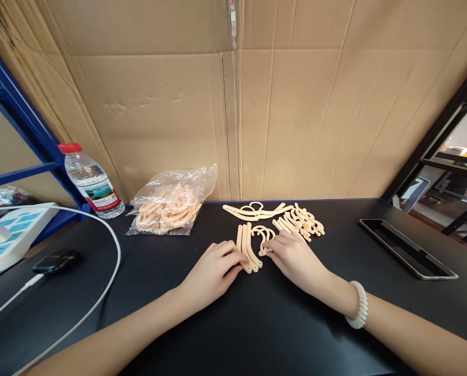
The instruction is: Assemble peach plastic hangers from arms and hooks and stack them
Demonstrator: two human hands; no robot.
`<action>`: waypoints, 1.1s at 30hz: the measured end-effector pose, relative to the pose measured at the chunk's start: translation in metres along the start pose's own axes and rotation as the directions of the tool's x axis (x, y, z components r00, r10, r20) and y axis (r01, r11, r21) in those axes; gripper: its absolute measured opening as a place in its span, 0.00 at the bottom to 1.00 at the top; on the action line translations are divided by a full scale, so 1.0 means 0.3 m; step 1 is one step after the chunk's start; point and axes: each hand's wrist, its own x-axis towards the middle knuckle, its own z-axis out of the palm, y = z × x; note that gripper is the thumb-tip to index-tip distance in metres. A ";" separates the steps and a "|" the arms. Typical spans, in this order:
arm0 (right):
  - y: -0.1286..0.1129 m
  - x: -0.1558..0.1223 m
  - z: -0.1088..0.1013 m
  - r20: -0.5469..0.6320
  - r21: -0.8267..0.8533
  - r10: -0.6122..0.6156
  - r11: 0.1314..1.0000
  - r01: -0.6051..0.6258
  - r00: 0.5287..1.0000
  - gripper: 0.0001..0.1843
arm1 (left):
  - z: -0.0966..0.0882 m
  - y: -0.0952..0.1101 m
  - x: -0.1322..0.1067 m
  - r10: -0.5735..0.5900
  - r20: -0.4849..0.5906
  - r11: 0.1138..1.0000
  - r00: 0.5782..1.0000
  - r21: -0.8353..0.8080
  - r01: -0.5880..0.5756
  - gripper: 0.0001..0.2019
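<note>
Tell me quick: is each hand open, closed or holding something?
Left hand: closed on curved hanger arms.
Right hand: closed on small hanger hooks.

head-worn view, forward and down, table (210,342) near

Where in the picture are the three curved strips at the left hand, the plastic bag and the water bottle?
Three curved strips (245,243): head view, on the middle strip.
Plastic bag (202,181): head view, on the clear upper film.
Water bottle (99,191): head view, on its label.
</note>
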 end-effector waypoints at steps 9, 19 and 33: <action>0.029 0.008 -0.036 -0.108 -0.076 -0.012 0.997 0.004 0.994 0.11 | -0.002 -0.006 -0.004 0.010 0.019 1.000 1.000 -0.002 -0.010 0.11; 0.072 -0.002 -0.053 -0.220 -0.227 0.024 0.971 -0.075 0.975 0.16 | -0.002 -0.002 -0.004 0.010 0.016 1.000 1.000 -0.013 -0.010 0.11; 0.059 -0.007 -0.052 -0.305 -0.009 -0.055 0.998 0.055 0.951 0.15 | 0.000 -0.006 -0.004 0.018 0.024 1.000 1.000 -0.014 -0.018 0.11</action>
